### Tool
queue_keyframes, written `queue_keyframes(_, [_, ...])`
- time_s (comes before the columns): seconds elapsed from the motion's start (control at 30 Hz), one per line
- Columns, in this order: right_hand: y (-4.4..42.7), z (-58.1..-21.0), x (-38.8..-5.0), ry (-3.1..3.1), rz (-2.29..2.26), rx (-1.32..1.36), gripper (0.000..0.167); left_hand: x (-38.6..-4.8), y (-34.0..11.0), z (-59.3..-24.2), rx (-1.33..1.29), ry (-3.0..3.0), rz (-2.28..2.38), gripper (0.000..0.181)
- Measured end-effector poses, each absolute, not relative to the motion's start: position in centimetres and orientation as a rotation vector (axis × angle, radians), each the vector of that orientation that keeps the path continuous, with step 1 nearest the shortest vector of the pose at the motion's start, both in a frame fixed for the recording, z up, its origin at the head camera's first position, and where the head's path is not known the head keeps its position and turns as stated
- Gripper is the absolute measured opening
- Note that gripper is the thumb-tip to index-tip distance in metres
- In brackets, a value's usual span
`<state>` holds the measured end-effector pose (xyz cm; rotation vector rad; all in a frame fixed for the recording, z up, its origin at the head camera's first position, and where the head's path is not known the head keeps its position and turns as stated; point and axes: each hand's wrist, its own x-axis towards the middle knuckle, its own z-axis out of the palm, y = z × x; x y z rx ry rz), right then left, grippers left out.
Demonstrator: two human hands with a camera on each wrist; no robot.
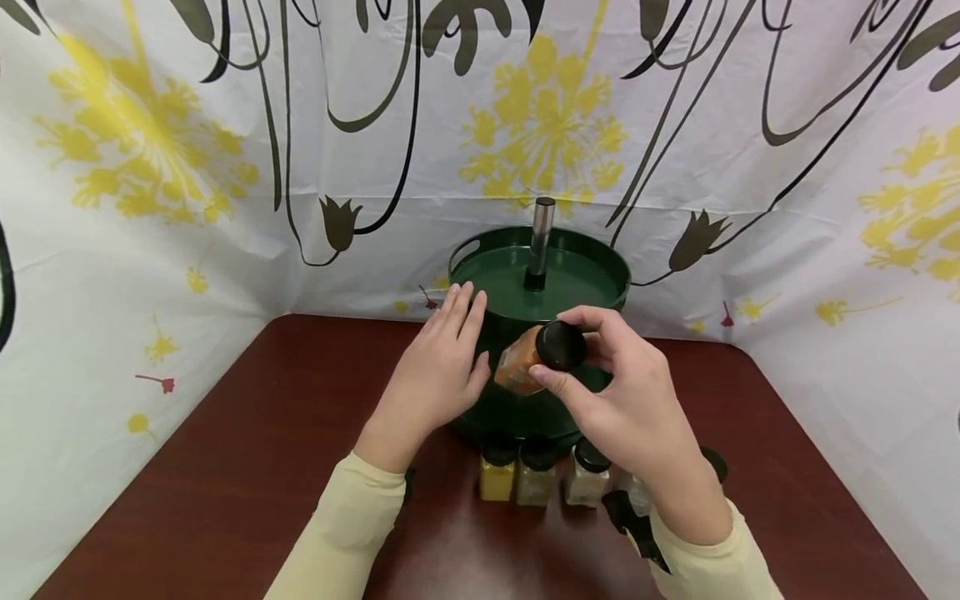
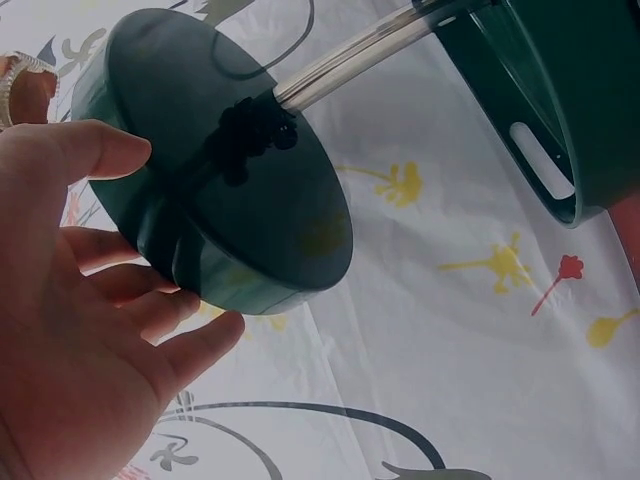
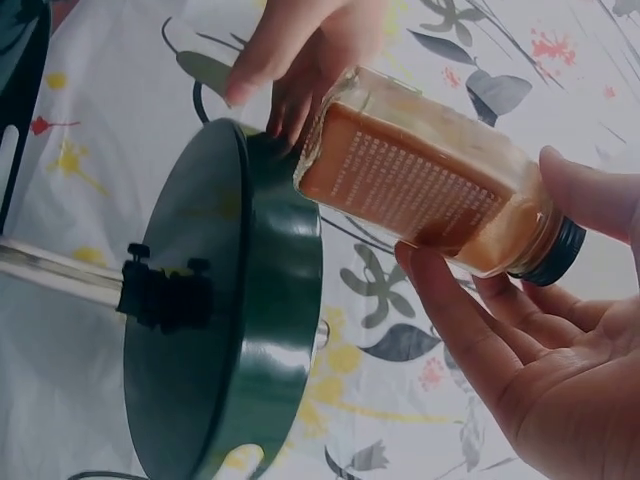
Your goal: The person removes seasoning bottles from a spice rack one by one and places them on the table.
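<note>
My right hand point(image 1: 630, 392) holds a glass spice jar point(image 1: 519, 362) by its black-capped end, thumb on one side and fingers on the other. The jar is tilted and contains orange-brown powder; printed text shows on its side point(image 3: 415, 185) in the right wrist view. A green two-tier round tray stand with a metal pole point(image 1: 542, 233) is just behind it. At the left of the upper tray point(image 1: 577, 271), my left hand point(image 1: 438, 367) has its fingers extended. In the left wrist view, the left hand point(image 2: 90, 300) lies against that tray's rim and underside point(image 2: 290, 220).
Several black-lidded jars line the table in front of the stand, among them a yellow one point(image 1: 497, 479), a greenish one point(image 1: 536, 483) and a pale one point(image 1: 587, 482). My right wrist partly hides others. Patterned white cloth point(image 1: 390, 183) encloses the dark red table point(image 1: 300, 433).
</note>
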<state>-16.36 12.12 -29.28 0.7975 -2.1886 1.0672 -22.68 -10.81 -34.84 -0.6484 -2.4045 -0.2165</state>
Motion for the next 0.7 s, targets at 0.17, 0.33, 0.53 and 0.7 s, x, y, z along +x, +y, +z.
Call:
queue_keyframes(0.17, [11.0,-30.0,-16.6,-2.254,1.094,0.88,0.055,-22.7,-11.1,-34.6,-0.672,-2.426,-0.222,0.073])
queue_keyframes(0.33, [10.0,-31.0,-17.1,-2.447,1.081,0.853,0.057,-22.8,-12.0,-34.1,-0.717,-2.51,-0.457,0.062])
queue_keyframes(0.53, [8.3,-32.6,-17.8,-2.732,1.086,0.83,0.055,-22.5,-12.4,-34.0,-0.733,-2.551,-0.574,0.058])
queue_keyframes(0.7, [6.8,-33.8,-17.8,-2.808,1.074,0.888,0.055,-22.7,-12.3,-34.1,-0.74,-2.514,-0.489,0.061])
